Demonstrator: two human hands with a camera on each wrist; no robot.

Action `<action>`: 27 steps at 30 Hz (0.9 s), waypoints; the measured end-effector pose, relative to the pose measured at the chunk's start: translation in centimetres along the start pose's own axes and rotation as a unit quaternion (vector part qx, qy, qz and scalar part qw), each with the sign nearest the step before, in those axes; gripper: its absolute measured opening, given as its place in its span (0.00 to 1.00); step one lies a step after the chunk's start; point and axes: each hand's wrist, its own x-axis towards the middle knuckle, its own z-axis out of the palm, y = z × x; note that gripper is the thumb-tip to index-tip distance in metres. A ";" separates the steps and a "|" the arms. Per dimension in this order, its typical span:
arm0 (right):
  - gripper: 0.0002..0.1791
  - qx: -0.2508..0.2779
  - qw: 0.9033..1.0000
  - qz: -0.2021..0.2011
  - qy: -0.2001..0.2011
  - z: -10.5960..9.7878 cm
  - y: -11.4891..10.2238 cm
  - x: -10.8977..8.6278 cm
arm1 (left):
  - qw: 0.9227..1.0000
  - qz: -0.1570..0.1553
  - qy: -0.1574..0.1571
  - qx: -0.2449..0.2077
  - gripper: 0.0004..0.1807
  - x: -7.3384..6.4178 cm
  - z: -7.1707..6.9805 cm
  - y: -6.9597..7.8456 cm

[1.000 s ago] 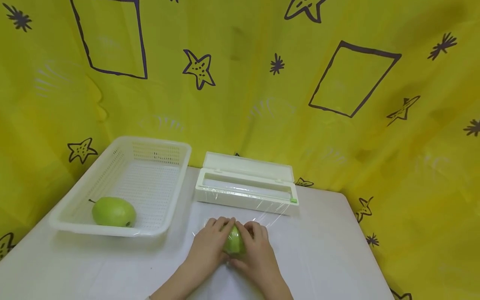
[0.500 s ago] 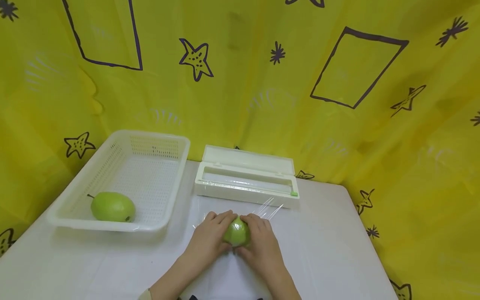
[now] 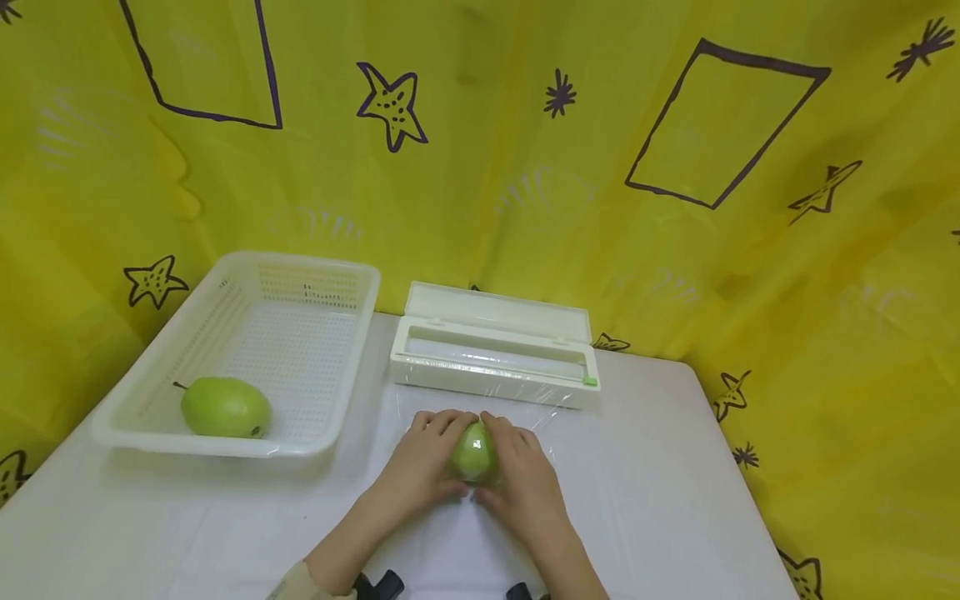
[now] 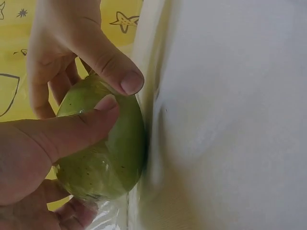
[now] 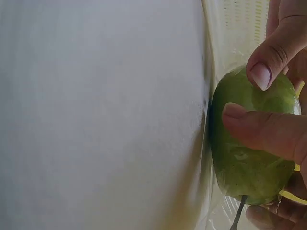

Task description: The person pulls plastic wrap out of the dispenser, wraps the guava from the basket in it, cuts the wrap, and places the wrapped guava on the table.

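A green pear (image 3: 474,457) with clear film over its skin sits on the white table between both hands. My left hand (image 3: 422,460) holds its left side and my right hand (image 3: 527,473) its right side, fingers curled over the far side. In the left wrist view both thumbs press the near face of the pear (image 4: 127,148). A stem (image 5: 238,213) sticks out at the pear's right end in the right wrist view. Clear plastic wrap (image 4: 109,214) bunches by the left fingers. Behind the hands, an open white wrap box (image 3: 480,382) holds a roll of film (image 3: 487,354).
At the left stands a white plastic basket (image 3: 352,367) with another green pear (image 3: 225,407) inside. A yellow patterned curtain (image 3: 480,192) hangs behind the table (image 3: 660,483). Black device parts (image 3: 386,585) show near the wrists.
The hands have shifted round the pear, and more of its film-covered surface shows between them. The thumbs have come lower on its near side. The head view has tilted slightly downward.
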 end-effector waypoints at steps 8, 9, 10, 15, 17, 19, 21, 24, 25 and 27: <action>0.56 -0.012 1.000 0.002 -0.007 0.0 0.5 1.1 | 1.000 0.019 0.000 0.000 0.56 0.7 0.5 -0.3; 0.55 -0.013 1.000 -0.001 -0.006 0.0 0.6 1.2 | 1.000 0.019 -0.003 0.001 0.57 0.7 0.5 -0.4; 0.54 -0.012 1.000 -0.004 -0.005 0.0 0.7 1.2 | 1.000 0.019 -0.006 0.001 0.58 0.7 0.6 -0.5; 0.53 0.010 1.000 -0.013 -0.001 0.0 1.3 1.6 | 1.000 0.016 -0.004 0.004 0.56 0.9 1.0 -0.7; 0.52 0.033 0.999 -0.010 -0.011 0.0 1.6 1.7 | 1.000 0.009 0.004 0.000 0.54 1.0 1.1 -0.8; 0.51 0.059 0.998 0.000 -0.026 -0.1 1.8 1.9 | 1.000 0.006 0.014 -0.004 0.52 1.1 1.2 -0.8; 0.51 0.081 0.996 0.012 -0.039 -0.3 2.0 2.0 | 1.000 0.005 0.022 -0.005 0.51 1.2 1.4 -0.8; 0.51 0.082 0.995 0.018 -0.052 -0.4 2.0 2.2 | 0.999 0.008 0.034 0.015 0.51 1.4 1.6 -0.8; 0.51 0.074 0.996 0.015 -0.056 -0.4 1.9 2.2 | 0.999 0.008 0.036 0.026 0.50 1.4 1.6 -0.7; 0.52 0.052 0.997 0.006 -0.056 -0.4 1.7 2.2 | 0.998 0.005 0.039 0.048 0.50 1.5 1.6 -0.6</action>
